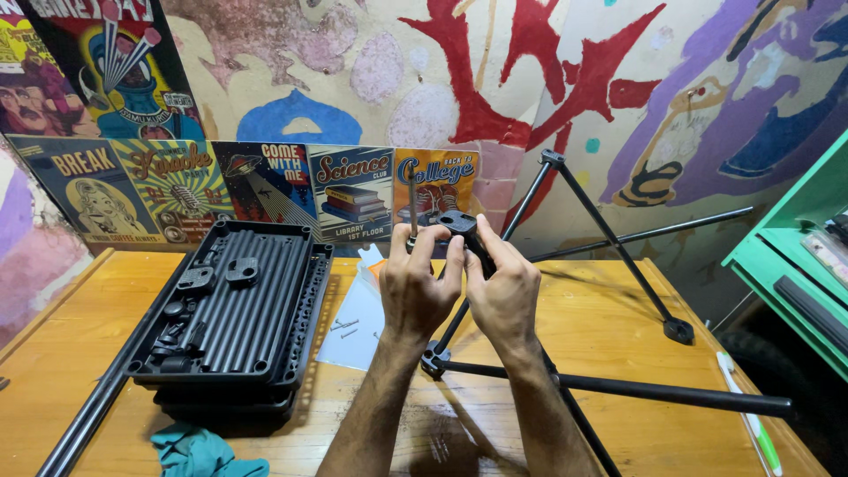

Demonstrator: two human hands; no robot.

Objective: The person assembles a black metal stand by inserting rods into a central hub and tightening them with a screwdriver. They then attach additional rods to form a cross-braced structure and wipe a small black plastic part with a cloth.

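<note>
Across the wooden table [618, 291] sprawls a black tube frame [609, 389], its rods crossing under and right of the person's wrists. Left of the hands sits a ribbed black plastic tray [234, 309] of parts, then a white sheet [358, 322] with loose screws [344, 325]. Raised between both hands is a small black bracket [459, 223], lying level. The right hand [505, 296] closes on it; the left hand [420, 287] pinches an upright thin rod [412, 208] just beside it.
</note>
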